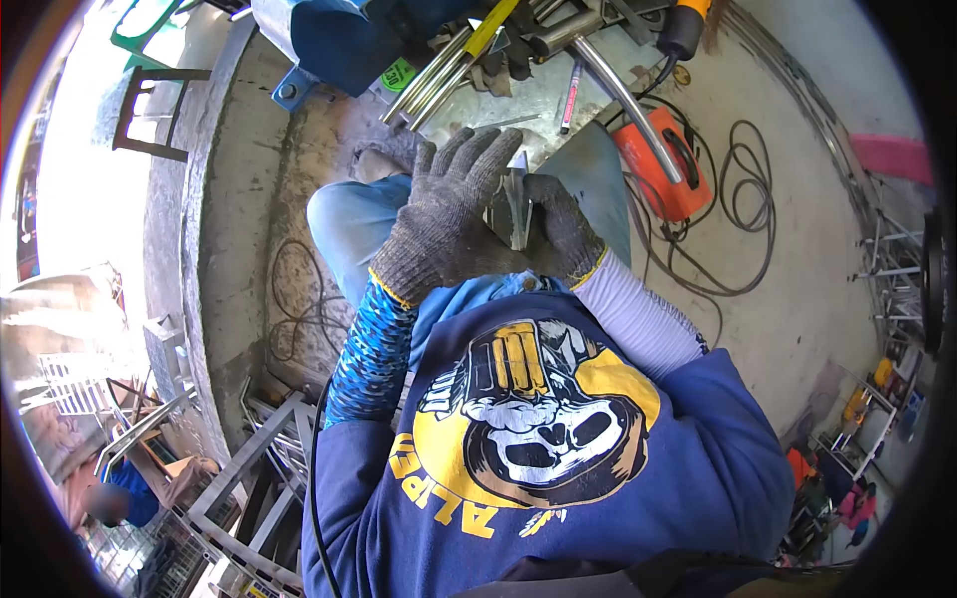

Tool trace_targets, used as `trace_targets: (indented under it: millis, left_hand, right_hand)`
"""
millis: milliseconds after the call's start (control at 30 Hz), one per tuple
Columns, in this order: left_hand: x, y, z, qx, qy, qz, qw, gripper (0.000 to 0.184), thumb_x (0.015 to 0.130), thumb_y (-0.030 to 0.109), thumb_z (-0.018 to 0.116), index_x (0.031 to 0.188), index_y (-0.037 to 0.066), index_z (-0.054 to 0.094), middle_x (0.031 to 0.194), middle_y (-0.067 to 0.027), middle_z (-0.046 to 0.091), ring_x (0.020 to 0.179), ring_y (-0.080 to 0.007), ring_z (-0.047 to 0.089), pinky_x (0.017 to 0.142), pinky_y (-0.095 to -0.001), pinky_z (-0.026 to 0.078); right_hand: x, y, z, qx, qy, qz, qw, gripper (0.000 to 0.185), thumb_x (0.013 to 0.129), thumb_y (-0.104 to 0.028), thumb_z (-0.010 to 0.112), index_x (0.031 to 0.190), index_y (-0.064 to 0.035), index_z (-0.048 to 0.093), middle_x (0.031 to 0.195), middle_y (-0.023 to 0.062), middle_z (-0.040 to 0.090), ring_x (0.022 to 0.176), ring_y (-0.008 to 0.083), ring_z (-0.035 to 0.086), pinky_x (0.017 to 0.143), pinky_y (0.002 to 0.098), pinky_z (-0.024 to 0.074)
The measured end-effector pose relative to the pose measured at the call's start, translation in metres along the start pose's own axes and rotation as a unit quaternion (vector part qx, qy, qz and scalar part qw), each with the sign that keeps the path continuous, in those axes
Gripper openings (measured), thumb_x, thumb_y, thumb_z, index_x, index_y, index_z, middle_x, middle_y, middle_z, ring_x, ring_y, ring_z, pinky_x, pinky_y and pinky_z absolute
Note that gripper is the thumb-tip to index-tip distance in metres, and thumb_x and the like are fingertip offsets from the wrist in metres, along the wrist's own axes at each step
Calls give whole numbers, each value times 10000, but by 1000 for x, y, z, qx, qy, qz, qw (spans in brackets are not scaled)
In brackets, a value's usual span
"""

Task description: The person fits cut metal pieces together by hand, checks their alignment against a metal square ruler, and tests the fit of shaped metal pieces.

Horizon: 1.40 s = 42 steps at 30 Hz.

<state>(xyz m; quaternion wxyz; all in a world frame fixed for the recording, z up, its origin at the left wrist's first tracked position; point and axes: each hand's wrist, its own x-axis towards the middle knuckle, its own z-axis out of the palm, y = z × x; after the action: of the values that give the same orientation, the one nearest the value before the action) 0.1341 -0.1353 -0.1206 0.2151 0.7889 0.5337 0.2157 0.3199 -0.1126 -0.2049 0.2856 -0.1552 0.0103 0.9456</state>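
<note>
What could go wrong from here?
1. The metal piece between the left hand and right hand seems thin-edged; it could cut into the knit gloves or slip, since the left fingers are stretched out.
2. Cable lies looped on the floor beside the red box; it could snag a foot on standing up.

Gloved left hand (451, 211), fingers extended, beside a metal piece (519, 209) at the gloved right hand (564, 227); beyond lie shiny metal tubes (429, 82), a marker (570, 97), a black-handled orange-red case (658, 171) and looped cable (770, 204)
</note>
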Motion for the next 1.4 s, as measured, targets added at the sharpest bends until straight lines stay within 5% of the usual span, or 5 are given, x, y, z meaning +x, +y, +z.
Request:
trace_targets:
  millis: [633, 733, 1100, 1167, 1400]
  left_hand:
    - [30, 16, 43, 68, 25, 4, 997, 1072, 524, 412, 893, 1459, 66, 500, 1280, -161, 605, 1273, -364, 569, 1208, -711, 204]
    - [40, 24, 45, 88, 3, -10, 996, 1098, 521, 401, 893, 1487, 88, 475, 1274, -161, 597, 1279, -366, 557, 1200, -712, 209]
    - [58, 34, 57, 64, 25, -9, 998, 1066, 530, 369, 905, 1465, 89, 478, 1290, -196, 581, 1282, -412, 534, 1171, -685, 255]
    - [65, 40, 49, 8, 21, -22, 999, 1151, 469, 419, 939, 1458, 52, 479, 1361, -229, 570, 1297, -437, 519, 1176, -596, 287]
    - [74, 40, 63, 21, 22, 13, 999, 1081, 553, 319, 884, 1503, 73, 430, 1239, -180, 601, 1254, -399, 556, 1157, -676, 262]
  right_hand:
    - [-38, -31, 6, -354, 127, -132, 917, 667, 828, -178, 778, 1424, -63, 500, 1243, 104, 630, 1160, 224, 619, 1014, 367, 519]
    - [-44, -39, 18, -683, 187, -193, 679, 679, 762, -151, 787, 1372, -65, 504, 1228, 162, 643, 1157, 298, 644, 1006, 419, 510]
    - [-54, -49, 7, -624, 187, -266, 710, 545, 838, -159, 760, 1329, -51, 547, 1168, 109, 656, 1086, 242, 644, 959, 362, 520]
    - [-53, -52, -10, -225, 61, -183, 955, 545, 936, -291, 750, 1381, -64, 532, 1183, 65, 659, 1100, 232, 632, 978, 379, 520]
    - [-37, -52, -44, -229, 6, -179, 957, 713, 1033, -305, 633, 1622, -76, 303, 1571, 97, 480, 1432, 242, 483, 1206, 399, 397]
